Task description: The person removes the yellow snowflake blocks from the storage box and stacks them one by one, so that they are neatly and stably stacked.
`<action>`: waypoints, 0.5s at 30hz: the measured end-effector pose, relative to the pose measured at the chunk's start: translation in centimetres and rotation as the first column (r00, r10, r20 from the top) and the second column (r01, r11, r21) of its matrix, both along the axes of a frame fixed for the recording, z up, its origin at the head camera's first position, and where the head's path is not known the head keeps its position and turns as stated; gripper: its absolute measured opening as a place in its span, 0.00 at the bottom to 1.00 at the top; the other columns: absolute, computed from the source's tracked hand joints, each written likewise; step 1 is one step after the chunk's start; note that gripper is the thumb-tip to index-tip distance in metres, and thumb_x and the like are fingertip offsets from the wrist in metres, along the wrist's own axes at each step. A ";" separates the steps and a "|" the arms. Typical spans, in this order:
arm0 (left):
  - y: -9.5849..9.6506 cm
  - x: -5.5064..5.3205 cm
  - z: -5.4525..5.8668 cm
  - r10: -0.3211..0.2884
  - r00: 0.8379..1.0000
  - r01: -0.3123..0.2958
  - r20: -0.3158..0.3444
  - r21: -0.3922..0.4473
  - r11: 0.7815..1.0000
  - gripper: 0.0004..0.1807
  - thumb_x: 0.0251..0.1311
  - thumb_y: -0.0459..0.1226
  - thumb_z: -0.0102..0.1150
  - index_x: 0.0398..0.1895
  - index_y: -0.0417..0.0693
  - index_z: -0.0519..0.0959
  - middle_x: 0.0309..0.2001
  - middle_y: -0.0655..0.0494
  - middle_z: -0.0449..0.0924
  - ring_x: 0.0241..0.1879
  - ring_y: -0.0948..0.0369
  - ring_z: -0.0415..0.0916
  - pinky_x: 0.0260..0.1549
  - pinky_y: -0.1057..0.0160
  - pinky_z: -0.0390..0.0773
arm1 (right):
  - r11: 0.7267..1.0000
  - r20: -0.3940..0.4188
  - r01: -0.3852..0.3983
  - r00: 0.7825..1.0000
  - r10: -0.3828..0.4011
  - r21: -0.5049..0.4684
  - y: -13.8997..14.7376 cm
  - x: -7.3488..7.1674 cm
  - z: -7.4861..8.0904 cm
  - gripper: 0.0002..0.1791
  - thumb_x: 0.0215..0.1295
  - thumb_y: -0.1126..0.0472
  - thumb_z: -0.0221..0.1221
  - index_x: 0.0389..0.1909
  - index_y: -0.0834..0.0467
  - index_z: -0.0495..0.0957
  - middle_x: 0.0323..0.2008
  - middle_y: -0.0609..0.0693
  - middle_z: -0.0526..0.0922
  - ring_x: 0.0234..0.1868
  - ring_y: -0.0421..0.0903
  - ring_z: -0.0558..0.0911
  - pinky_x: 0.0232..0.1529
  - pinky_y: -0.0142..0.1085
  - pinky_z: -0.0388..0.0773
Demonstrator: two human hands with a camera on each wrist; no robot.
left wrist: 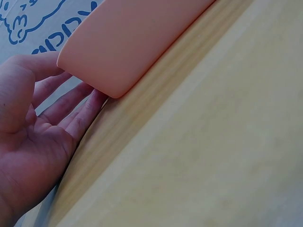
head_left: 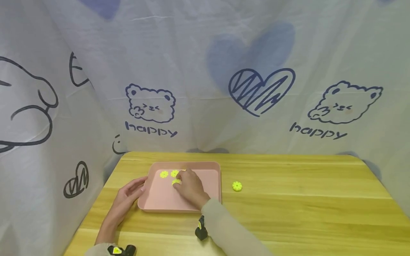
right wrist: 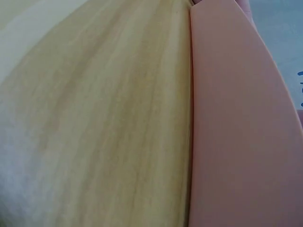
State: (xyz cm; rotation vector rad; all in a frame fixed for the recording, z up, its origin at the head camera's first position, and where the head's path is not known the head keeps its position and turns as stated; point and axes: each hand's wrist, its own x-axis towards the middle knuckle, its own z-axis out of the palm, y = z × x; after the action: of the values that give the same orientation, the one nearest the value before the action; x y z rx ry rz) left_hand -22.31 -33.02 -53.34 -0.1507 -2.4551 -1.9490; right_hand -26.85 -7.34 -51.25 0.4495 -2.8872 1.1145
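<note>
Setting a yellow flower-shaped piece (head_left: 175, 181) within a pink tray (head_left: 157, 197).
The piece is inside the tray's walls, somewhat beyond its middle, apparently pinched between thumb and fingers of the right hand (head_left: 191, 186); whether it bears on the tray floor cannot be told. Two matching pieces (head_left: 164, 174) lie near the tray's far wall, with a third beside them partly hidden by the fingers. The left hand (head_left: 126, 197) rests against the tray's left wall, thumb and fingers loosely extended along its outside. One loose piece (head_left: 237, 186) lies right of the tray on the wooden table (head_left: 288, 213). The step in hand appears to be placement; the next move calls for parting the pinch, then reaching beyond the tray's right wall.
</note>
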 end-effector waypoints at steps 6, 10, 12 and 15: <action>-0.1 -0.1 -0.2 -0.002 1.000 0.002 0.000 -0.001 1.000 0.29 0.75 0.41 0.59 0.73 0.37 0.68 0.72 0.36 0.68 0.60 0.74 0.73 0.58 0.75 0.74 | 1.000 0.010 -0.010 1.000 0.010 -0.002 0.2 0.1 0.2 0.14 0.61 0.58 0.72 0.46 0.58 0.86 0.42 0.48 0.83 0.45 0.47 0.81 0.48 0.39 0.80; -0.1 -0.1 -0.1 -0.003 1.000 0.003 -0.005 0.002 1.000 0.28 0.75 0.41 0.58 0.72 0.36 0.68 0.71 0.36 0.68 0.60 0.74 0.73 0.58 0.75 0.74 | 0.999 0.011 -0.042 0.999 0.042 -0.026 0.4 0.2 0.3 0.12 0.60 0.61 0.73 0.43 0.56 0.83 0.34 0.46 0.81 0.37 0.43 0.78 0.39 0.35 0.78; -0.1 0.0 -0.1 -0.003 1.000 0.003 -0.006 0.004 1.000 0.28 0.75 0.40 0.58 0.72 0.36 0.68 0.71 0.36 0.68 0.60 0.74 0.73 0.58 0.75 0.74 | 0.997 0.012 -0.067 0.998 0.067 -0.042 0.6 0.3 0.4 0.11 0.60 0.64 0.71 0.42 0.55 0.81 0.31 0.45 0.79 0.32 0.41 0.76 0.33 0.34 0.75; 0.0 0.0 -0.1 0.000 1.000 0.000 -0.004 0.001 1.000 0.28 0.75 0.41 0.59 0.72 0.36 0.68 0.71 0.36 0.68 0.60 0.75 0.73 0.57 0.75 0.74 | 0.992 0.026 -0.109 0.994 0.111 -0.065 1.0 0.5 0.4 0.11 0.63 0.68 0.67 0.42 0.53 0.77 0.26 0.45 0.77 0.27 0.40 0.72 0.28 0.32 0.71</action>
State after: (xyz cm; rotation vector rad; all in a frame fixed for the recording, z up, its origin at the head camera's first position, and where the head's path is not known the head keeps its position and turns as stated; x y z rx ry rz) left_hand -22.30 -32.99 -53.40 -0.1546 -2.4511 -1.9480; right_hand -26.32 -6.33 -50.85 0.6011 -2.8738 1.2333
